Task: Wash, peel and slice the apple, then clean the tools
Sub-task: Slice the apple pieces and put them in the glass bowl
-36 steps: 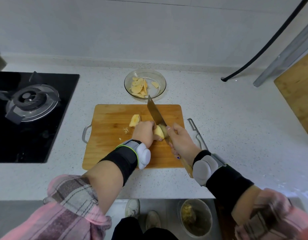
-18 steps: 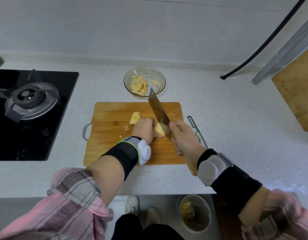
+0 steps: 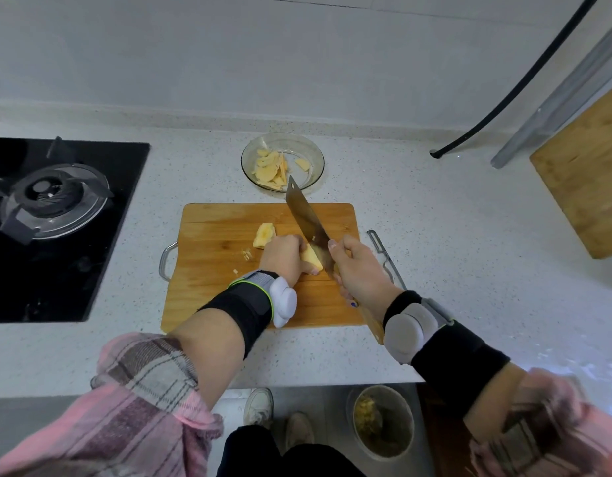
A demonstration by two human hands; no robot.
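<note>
While left hand (image 3: 283, 257) pins apple piece (image 3: 311, 260), right hand (image 3: 358, 270) grips knife (image 3: 306, 218) beside peeler (image 3: 383, 256).

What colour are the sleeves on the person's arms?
Pink with grey-brown plaid stripes, seen in the head view on the left sleeve.

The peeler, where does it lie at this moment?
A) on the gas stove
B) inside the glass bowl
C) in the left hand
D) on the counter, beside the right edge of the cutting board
D: the peeler lies on the counter, just past the right edge of the cutting board, untouched by the hands.
</note>
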